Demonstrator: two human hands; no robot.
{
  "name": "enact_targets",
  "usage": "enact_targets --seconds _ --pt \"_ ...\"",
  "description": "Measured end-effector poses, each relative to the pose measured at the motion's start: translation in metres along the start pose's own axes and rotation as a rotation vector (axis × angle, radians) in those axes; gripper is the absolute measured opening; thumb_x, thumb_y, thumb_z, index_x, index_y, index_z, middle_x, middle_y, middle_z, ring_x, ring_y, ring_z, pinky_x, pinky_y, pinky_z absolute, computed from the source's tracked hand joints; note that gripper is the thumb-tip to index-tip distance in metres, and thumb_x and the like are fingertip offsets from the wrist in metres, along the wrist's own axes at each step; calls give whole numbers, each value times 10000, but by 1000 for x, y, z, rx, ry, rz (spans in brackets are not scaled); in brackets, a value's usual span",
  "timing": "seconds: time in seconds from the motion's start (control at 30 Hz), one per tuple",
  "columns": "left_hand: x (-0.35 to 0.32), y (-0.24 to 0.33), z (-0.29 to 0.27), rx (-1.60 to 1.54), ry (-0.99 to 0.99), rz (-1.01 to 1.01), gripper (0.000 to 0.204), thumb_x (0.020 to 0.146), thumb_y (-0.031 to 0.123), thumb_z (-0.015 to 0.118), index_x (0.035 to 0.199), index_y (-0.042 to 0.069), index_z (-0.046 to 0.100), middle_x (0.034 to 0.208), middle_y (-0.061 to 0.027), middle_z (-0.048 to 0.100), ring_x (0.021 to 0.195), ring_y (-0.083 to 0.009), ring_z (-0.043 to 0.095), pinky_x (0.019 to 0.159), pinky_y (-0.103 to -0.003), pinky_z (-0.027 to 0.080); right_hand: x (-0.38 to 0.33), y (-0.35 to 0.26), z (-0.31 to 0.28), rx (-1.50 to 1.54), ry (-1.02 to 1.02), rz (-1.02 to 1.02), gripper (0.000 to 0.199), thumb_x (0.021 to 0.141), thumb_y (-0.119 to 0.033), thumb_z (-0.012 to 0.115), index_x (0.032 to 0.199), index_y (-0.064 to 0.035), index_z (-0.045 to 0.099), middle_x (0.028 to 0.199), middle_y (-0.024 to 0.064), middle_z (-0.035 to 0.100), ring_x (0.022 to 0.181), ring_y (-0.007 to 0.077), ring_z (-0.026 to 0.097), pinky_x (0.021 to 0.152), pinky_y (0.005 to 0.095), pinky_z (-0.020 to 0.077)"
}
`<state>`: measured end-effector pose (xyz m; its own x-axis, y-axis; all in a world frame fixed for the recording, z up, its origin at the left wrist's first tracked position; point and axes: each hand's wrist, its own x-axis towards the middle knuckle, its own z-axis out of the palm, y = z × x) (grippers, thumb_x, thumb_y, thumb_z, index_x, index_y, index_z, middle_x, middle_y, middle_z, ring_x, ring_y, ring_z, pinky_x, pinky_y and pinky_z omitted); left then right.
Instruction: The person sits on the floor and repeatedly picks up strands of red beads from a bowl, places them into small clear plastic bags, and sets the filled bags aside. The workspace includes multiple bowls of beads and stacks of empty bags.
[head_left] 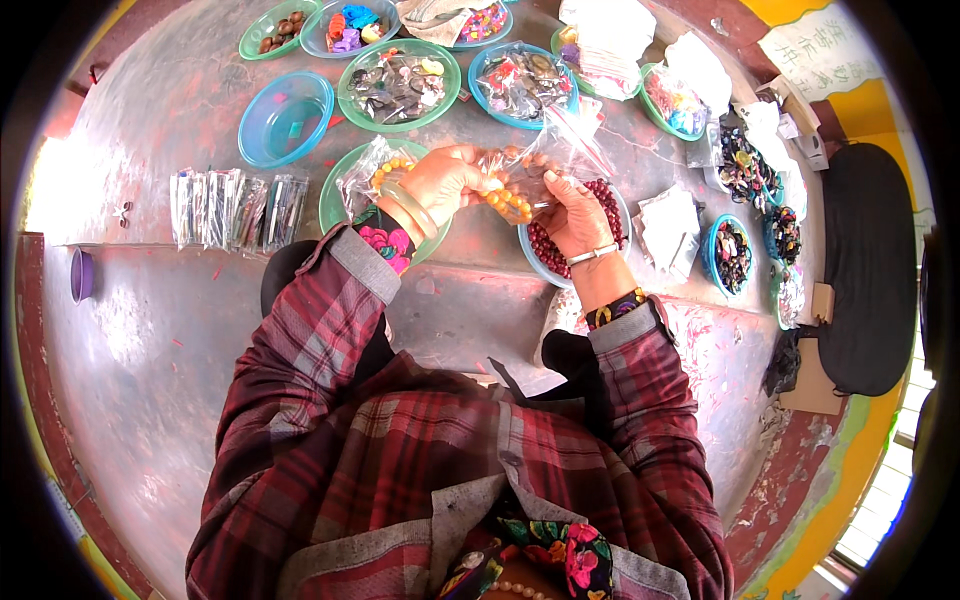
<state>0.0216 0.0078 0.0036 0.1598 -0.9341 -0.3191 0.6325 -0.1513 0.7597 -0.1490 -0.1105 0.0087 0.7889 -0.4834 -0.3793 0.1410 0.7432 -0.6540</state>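
Note:
Between my hands is a string of amber-yellow and brown beads (512, 205), partly behind or inside a clear plastic bag (572, 148). My left hand (438, 186) has its fingers closed on the beads. My right hand (578, 225) pinches the bag between thumb and fingers. Below my left hand stands a green bowl (329, 203) with plastic wrapping and more yellow beads (388, 172). Under my right hand, a pale blue bowl (627, 222) holds dark red beads (546, 251). Whether the beads are fully in the bag, I cannot tell.
To the left lies a row of slim packaged items (238, 210). Beyond are a blue bowl (250, 120), a green bowl of bagged pieces (350, 112) and several others. White packets (668, 232) and a small blue bowl (713, 262) sit at right.

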Motion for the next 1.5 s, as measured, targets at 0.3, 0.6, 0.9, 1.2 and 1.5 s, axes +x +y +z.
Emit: enact_targets --seconds 0.3,0.6,0.9,1.2,1.5 --pt "-5 9 8 95 28 56 282 851 145 575 1102 23 537 994 -57 623 885 -146 607 788 -271 482 4 1 1 -23 -128 -119 368 804 -232 647 1109 -47 555 1086 78 609 944 192 615 788 321 515" --pt "-1 10 22 -128 -20 280 332 880 162 549 1148 -28 503 1043 -110 598 943 -191 595 846 -339 475 2 11 11 109 -62 -150 360 824 -248 625 1115 -53 541 1012 77 620 843 189 621 685 296 519" --pt "-1 2 29 -357 -111 86 231 849 96 599 1050 9 525 887 -63 578 799 -193 584 732 -349 504 4 11 20 222 -6 -203 323 900 -312 513 1085 -49 545 965 66 632 832 215 627 638 307 498" --pt "-11 17 34 -147 25 158 285 870 111 580 1140 23 546 903 -38 598 789 -119 591 693 -269 517 6 -6 9 283 116 -287 370 869 -332 547 1078 -27 556 978 113 628 725 221 593 665 369 483" --pt "-10 22 5 34 -48 147 285 892 141 546 1140 -1 543 896 -46 602 778 -127 583 683 -297 520 16 -8 -23 13 97 -98 93 822 21 565 911 -2 579 877 92 641 787 204 637 671 309 524"
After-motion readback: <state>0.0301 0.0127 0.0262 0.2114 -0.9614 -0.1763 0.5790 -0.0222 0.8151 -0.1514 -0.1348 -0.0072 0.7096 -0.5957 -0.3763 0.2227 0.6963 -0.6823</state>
